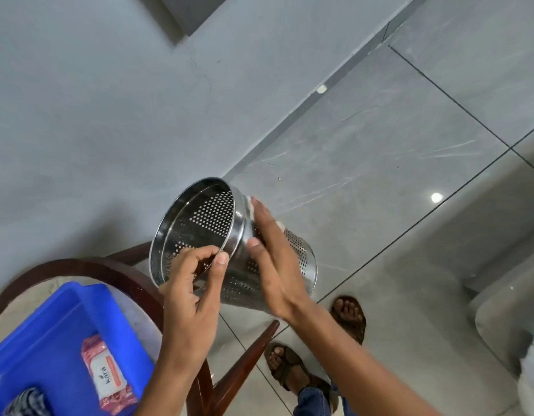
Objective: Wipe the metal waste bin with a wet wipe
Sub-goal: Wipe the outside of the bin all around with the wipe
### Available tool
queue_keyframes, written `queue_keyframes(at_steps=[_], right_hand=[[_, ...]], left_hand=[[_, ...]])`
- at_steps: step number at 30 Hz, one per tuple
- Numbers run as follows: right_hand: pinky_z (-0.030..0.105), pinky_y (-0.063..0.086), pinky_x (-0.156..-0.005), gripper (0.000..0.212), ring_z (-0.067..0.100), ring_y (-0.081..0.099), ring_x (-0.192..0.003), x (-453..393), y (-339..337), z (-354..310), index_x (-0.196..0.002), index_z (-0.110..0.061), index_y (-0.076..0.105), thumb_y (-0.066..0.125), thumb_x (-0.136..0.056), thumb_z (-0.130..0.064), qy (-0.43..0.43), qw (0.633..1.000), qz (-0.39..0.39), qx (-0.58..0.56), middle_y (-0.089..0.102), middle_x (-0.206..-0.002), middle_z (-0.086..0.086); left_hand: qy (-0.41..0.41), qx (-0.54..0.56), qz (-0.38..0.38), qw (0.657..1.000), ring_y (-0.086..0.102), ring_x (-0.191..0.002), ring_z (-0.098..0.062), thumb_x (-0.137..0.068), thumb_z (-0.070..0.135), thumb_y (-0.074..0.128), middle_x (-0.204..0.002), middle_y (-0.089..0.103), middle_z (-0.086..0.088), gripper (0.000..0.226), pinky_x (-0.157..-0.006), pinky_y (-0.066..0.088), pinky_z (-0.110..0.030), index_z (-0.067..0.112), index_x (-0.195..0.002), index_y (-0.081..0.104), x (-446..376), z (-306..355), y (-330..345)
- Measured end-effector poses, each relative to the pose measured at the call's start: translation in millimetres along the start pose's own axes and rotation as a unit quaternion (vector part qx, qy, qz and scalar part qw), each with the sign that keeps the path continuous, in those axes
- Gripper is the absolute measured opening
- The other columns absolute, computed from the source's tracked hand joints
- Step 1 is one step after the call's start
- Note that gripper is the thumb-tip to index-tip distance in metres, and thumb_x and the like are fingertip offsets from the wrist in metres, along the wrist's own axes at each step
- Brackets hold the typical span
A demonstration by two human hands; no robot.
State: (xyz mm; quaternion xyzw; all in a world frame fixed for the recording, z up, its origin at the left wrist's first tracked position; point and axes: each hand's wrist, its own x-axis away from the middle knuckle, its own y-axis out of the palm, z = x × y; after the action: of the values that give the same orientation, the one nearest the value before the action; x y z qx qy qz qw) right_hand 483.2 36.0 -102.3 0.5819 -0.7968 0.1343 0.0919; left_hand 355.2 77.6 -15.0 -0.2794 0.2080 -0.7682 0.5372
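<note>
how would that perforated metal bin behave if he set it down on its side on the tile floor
The metal bin is a round cylinder, so on its side it would probably roll. Its thin perforated wall suggests it is light for its size; the left hand holds it by the rim alone. The polished steel looks slippery, more so under the wet wipe.

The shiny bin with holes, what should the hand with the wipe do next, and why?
Probably slide the wet wipe down the metal bin wall toward its base. The right hand presses it just below the rim while the left hand grips the rim, and most of the perforated side lies beyond the wipe.
</note>
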Motion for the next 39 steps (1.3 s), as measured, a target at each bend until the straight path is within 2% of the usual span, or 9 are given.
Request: queue_keyframes(at_steps=[5, 9, 12, 17, 21, 25, 30, 36, 39], right_hand=[[0.041, 0.009, -0.144, 0.068, 0.015, 0.006, -0.178, 17, 18, -30, -0.178, -0.013, 0.022, 0.038, -0.114, -0.031, -0.147, 0.989, -0.022, 0.025, 0.013, -0.19, -0.003], [0.046, 0.009, -0.144, 0.071, 0.019, 0.004, -0.178, 24, 22, -27, -0.178, -0.01, 0.019, 0.039, -0.114, -0.032, -0.168, 0.984, -0.023, 0.058, 0.009, -0.19, 0.001], [0.046, 0.005, -0.144, 0.073, 0.016, -0.001, -0.178, 24, 19, -9, -0.18, -0.019, 0.008, 0.033, -0.115, -0.041, -0.112, 0.992, 0.006, 0.066, 0.0, -0.191, -0.006], [0.044, 0.006, -0.143, 0.07, 0.002, -0.004, -0.176, 1, -2, 39, -0.179, -0.035, -0.003, 0.018, -0.117, -0.058, 0.026, 0.994, 0.085, 0.071, -0.006, -0.189, -0.018], [0.048, 0.005, -0.144, 0.082, 0.007, -0.003, -0.176, -19, -28, 83, -0.18, -0.027, 0.004, 0.01, -0.11, -0.071, 0.174, 0.978, 0.104, 0.057, 0.0, -0.189, -0.009], [0.045, 0.005, -0.145, 0.09, 0.003, 0.003, -0.173, -29, -40, 93, -0.179, -0.027, 0.012, 0.018, -0.106, -0.078, 0.227, 0.969, 0.096, -0.028, 0.008, -0.189, -0.01], [0.046, 0.003, -0.145, 0.072, -0.002, -0.001, -0.174, -34, -32, 61, -0.179, -0.034, 0.014, 0.025, -0.114, -0.063, 0.123, 0.989, 0.078, -0.001, 0.006, -0.188, -0.019], [0.057, 0.015, -0.142, 0.061, -0.003, 0.011, -0.173, -33, -17, -6, -0.175, -0.041, 0.027, 0.034, -0.116, -0.052, -0.034, 0.999, 0.027, -0.003, 0.025, -0.185, -0.022], [0.061, 0.017, -0.14, 0.063, 0.002, 0.016, -0.174, -26, -4, -25, -0.175, -0.033, 0.033, 0.041, -0.114, -0.047, -0.083, 0.996, 0.023, -0.019, 0.032, -0.183, -0.017]], left_hand=[[-0.015, 0.037, -0.033, 0.999, 0.07, -0.113, -0.002, -0.105, 0.011, 0.058, -0.118, 0.069, 0.005, 0.029, -0.09, 0.054, -0.006, 0.017, -0.13, 0.071, -6, 1, -7], [-0.046, 0.094, -0.022, 0.994, 0.071, -0.117, -0.003, -0.106, 0.009, 0.059, -0.122, 0.072, 0.009, 0.036, -0.092, 0.057, -0.01, 0.035, -0.128, 0.071, 0, 5, -5], [-0.052, 0.096, 0.03, 0.994, 0.069, -0.115, 0.005, -0.105, 0.022, 0.062, -0.12, 0.072, 0.017, 0.031, -0.092, 0.053, -0.005, 0.048, -0.12, 0.07, 3, 8, -1], [-0.047, 0.117, 0.037, 0.991, 0.07, -0.11, -0.001, -0.101, 0.021, 0.066, -0.115, 0.071, 0.007, 0.028, -0.092, 0.053, -0.006, 0.043, -0.115, 0.074, 5, 9, 0], [-0.037, 0.109, 0.031, 0.993, 0.072, -0.107, -0.004, -0.099, 0.02, 0.07, -0.115, 0.071, 0.006, 0.027, -0.092, 0.055, -0.007, 0.039, -0.117, 0.076, 8, 7, -11], [-0.039, 0.109, 0.003, 0.993, 0.073, -0.11, -0.012, -0.098, 0.018, 0.071, -0.116, 0.072, -0.002, 0.028, -0.093, 0.057, -0.01, 0.036, -0.119, 0.075, 4, 7, -20], [-0.01, 0.081, -0.027, 0.996, 0.071, -0.105, -0.005, -0.102, 0.012, 0.07, -0.115, 0.069, 0.005, 0.031, -0.09, 0.053, -0.005, 0.037, -0.119, 0.075, 2, 16, -21], [0.012, 0.032, -0.039, 0.999, 0.069, -0.095, 0.001, -0.097, 0.007, 0.07, -0.107, 0.068, 0.011, 0.028, -0.079, 0.052, -0.001, 0.027, -0.116, 0.072, 7, 23, -28], [-0.01, 0.041, -0.058, 0.997, 0.071, -0.105, -0.007, -0.094, 0.003, 0.066, -0.111, 0.07, 0.009, 0.033, -0.089, 0.053, -0.004, 0.026, -0.117, 0.072, 9, 21, -35]])
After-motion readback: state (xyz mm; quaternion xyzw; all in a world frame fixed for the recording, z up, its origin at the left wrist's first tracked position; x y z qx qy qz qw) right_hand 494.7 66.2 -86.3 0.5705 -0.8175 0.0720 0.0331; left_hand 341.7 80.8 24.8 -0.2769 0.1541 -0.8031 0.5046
